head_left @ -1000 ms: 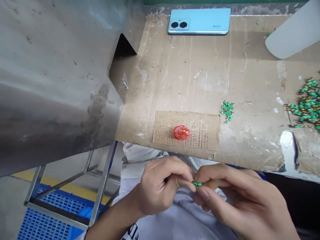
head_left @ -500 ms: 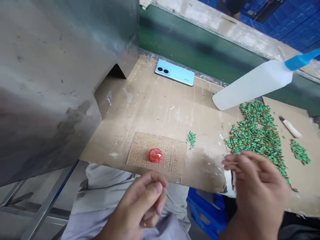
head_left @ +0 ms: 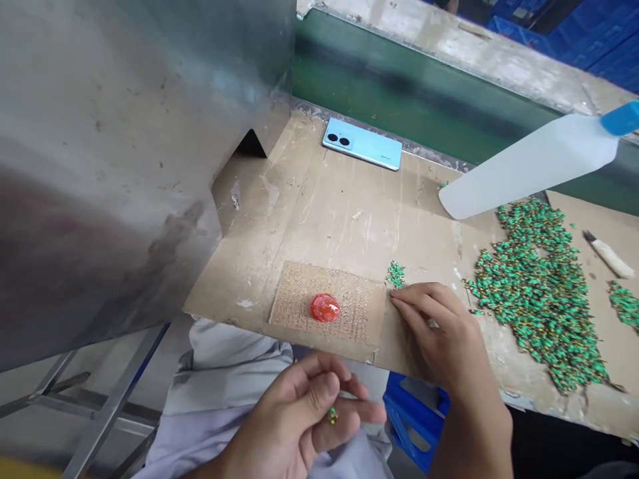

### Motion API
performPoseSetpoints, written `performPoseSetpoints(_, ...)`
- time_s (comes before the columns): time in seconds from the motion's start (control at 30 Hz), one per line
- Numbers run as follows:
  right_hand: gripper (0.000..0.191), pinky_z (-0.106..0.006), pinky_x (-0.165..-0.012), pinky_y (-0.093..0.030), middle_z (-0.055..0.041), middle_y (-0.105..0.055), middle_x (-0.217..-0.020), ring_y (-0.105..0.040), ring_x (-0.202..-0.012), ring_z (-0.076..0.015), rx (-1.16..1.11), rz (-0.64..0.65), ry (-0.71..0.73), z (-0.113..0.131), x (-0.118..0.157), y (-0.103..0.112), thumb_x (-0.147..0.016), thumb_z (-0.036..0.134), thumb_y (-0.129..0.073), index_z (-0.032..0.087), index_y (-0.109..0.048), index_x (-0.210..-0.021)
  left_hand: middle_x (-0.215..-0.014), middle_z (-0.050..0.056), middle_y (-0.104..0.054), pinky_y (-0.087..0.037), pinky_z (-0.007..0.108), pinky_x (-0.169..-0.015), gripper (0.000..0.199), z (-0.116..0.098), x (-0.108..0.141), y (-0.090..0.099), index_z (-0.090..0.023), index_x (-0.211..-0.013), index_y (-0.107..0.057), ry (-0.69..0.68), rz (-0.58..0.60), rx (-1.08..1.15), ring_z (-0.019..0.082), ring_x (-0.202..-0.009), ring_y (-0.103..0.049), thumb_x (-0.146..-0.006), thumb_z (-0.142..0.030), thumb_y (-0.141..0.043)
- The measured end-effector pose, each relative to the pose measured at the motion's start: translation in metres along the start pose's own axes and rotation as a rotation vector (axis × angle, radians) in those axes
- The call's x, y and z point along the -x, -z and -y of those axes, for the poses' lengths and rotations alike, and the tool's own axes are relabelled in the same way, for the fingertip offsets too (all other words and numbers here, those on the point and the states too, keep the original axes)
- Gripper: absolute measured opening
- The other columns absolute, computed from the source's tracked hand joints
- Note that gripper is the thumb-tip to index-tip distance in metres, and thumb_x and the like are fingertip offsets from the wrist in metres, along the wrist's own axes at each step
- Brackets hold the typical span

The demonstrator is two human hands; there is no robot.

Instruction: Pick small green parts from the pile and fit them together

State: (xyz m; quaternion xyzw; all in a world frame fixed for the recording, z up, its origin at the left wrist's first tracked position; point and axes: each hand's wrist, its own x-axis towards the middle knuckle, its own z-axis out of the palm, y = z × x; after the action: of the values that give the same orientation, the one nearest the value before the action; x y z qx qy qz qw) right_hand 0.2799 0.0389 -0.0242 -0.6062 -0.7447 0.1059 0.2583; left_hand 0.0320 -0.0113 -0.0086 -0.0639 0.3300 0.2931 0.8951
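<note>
My left hand [head_left: 309, 406] is half curled in front of the table edge, palm up. A small green-and-yellow piece [head_left: 332, 416] rests on its fingers just below the thumb tip. My right hand [head_left: 444, 326] is on the cardboard-covered table, thumb and forefinger pinched together at the near side of a small cluster of green pieces [head_left: 396, 274]; what lies between the fingertips is too small to make out. Left of it is a flat cardboard piece [head_left: 299, 286] with rows of dots, bearing a shiny red round lump [head_left: 325, 308].
A large heap of green-and-yellow pieces [head_left: 544, 286] spreads at right, beside a white-handled tool [head_left: 612, 256]. A white bottle with blue cap [head_left: 534, 166] leans behind it. A light blue phone [head_left: 362, 143] lies at the back. A metal housing [head_left: 124, 166] stands left.
My right hand has moved left from the big heap to the small cluster and lowered onto the table. The left hand has opened slightly, and a green-and-yellow piece now shows in it.
</note>
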Motion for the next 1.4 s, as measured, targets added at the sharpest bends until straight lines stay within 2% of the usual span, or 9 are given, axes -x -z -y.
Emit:
performPoseSetpoints(0.07, 0.012, -0.041, -0.085, -0.055, -0.0070, -0.072, -0.098, -0.069, -0.093, -0.0231, 0.001, 0.008, 0.004, -0.003, -0.001, 0.000, -0.106, 0.025, -0.060, 0.023, -0.071, -0.102, -0.080, 0.001, -0.073, -0.050, 0.013, -0.051, 0.033, 0.008, -0.008, 0.007, -0.015, -0.090, -0.069, -0.026, 0.095, -0.004, 0.011, -0.066, -0.075, -0.086, -0.040, -0.090)
performPoseSetpoints(0.13, 0.010, -0.037, -0.078, -0.054, -0.0067, -0.070, -0.095, -0.067, -0.088, -0.0214, -0.017, -0.001, -0.017, -0.007, -0.001, 0.001, -0.105, 0.024, -0.059, 0.022, -0.068, -0.101, -0.073, -0.001, -0.068, -0.038, 0.013, -0.041, 0.036, 0.013, -0.014, 0.012, -0.015, -0.089, -0.066, -0.024, 0.137, -0.004, 0.007, -0.052, -0.063, -0.088, -0.044, -0.088)
performPoseSetpoints(0.4, 0.012, -0.030, -0.069, -0.057, -0.0046, -0.073, -0.094, -0.069, -0.078, -0.0165, -0.350, -0.333, -0.328, 0.003, 0.016, 0.003, -0.098, 0.029, -0.073, 0.021, -0.074, -0.107, -0.072, 0.001, -0.064, -0.023, 0.020, -0.046, 0.032, 0.004, -0.010, 0.002, -0.014, -0.089, -0.069, -0.013, 0.095, -0.171, 0.005, -0.052, -0.046, -0.085, -0.042, -0.085)
performPoseSetpoints(0.57, 0.006, -0.027, -0.058, -0.063, -0.0035, -0.078, -0.086, -0.072, -0.065, -0.0154, -0.748, -0.199, -0.373, 0.049, 0.025, 0.004, -0.096, 0.021, -0.075, 0.023, -0.079, -0.101, -0.071, 0.003, -0.066, -0.023, 0.023, -0.048, 0.034, -0.002, -0.009, -0.001, -0.014, -0.096, -0.073, -0.123, 0.179, -0.415, 0.007, -0.051, -0.039, -0.097, -0.048, -0.071)
performPoseSetpoints(0.67, 0.011, -0.029, -0.066, -0.068, -0.0041, -0.082, -0.089, -0.079, -0.075, -0.0187, -0.879, -0.096, -0.333, 0.071, 0.029, 0.001, -0.095, 0.014, -0.075, 0.023, -0.078, -0.099, -0.070, 0.002, -0.066, -0.027, 0.023, -0.048, 0.036, -0.009, -0.007, -0.002, -0.014, -0.102, -0.074, -0.218, 0.232, -0.516, 0.007, -0.050, -0.035, -0.104, -0.049, -0.062)
performPoseSetpoints(0.83, 0.027, -0.035, -0.080, -0.066, -0.0074, -0.076, -0.103, -0.075, -0.101, -0.0240, -0.799, 0.001, -0.054, 0.081, 0.031, -0.007, -0.092, 0.002, -0.069, 0.025, -0.078, -0.103, -0.065, -0.002, -0.060, -0.033, 0.022, -0.051, 0.034, -0.023, 0.002, -0.005, -0.015, -0.098, -0.074, -0.351, 0.154, -0.732, 0.008, -0.052, -0.040, -0.107, -0.045, -0.059)
performPoseSetpoints(1.03, 0.034, -0.037, -0.076, -0.061, -0.0079, -0.072, -0.103, -0.072, -0.098, -0.0257, -0.668, 0.057, 0.045, 0.082, 0.030, -0.009, -0.089, -0.001, -0.069, 0.025, -0.076, -0.110, -0.068, 0.000, -0.069, -0.051, 0.022, -0.065, 0.019, -0.031, 0.009, -0.005, -0.016, -0.096, -0.075, -0.681, 0.077, -1.057, 0.012, -0.064, -0.065, -0.105, -0.022, -0.059)
performPoseSetpoints(1.17, 0.032, -0.034, -0.069, -0.059, -0.0065, -0.072, -0.095, -0.072, -0.092, -0.0243, -0.633, 0.067, 0.079, 0.087, 0.028, -0.007, -0.088, -0.001, -0.068, 0.023, -0.071, -0.109, -0.067, 0.001, -0.073, -0.053, 0.020, -0.062, 0.013, -0.034, 0.009, -0.005, -0.014, -0.094, -0.075, -0.893, 0.074, -1.187, 0.013, -0.060, -0.068, -0.101, -0.015, -0.064)
performPoseSetpoints(1.4, 0.031, -0.028, -0.071, -0.060, -0.0054, -0.071, -0.094, -0.071, -0.083, -0.0174, -0.414, 0.128, 0.200, 0.091, 0.015, -0.005, -0.089, -0.003, -0.067, 0.020, -0.069, -0.110, -0.072, 0.005, -0.076, -0.054, 0.021, -0.062, 0.010, -0.037, 0.009, 0.000, -0.009, -0.095, -0.076, -1.106, -0.016, -1.386, 0.014, -0.061, -0.071, -0.097, -0.007, -0.066)
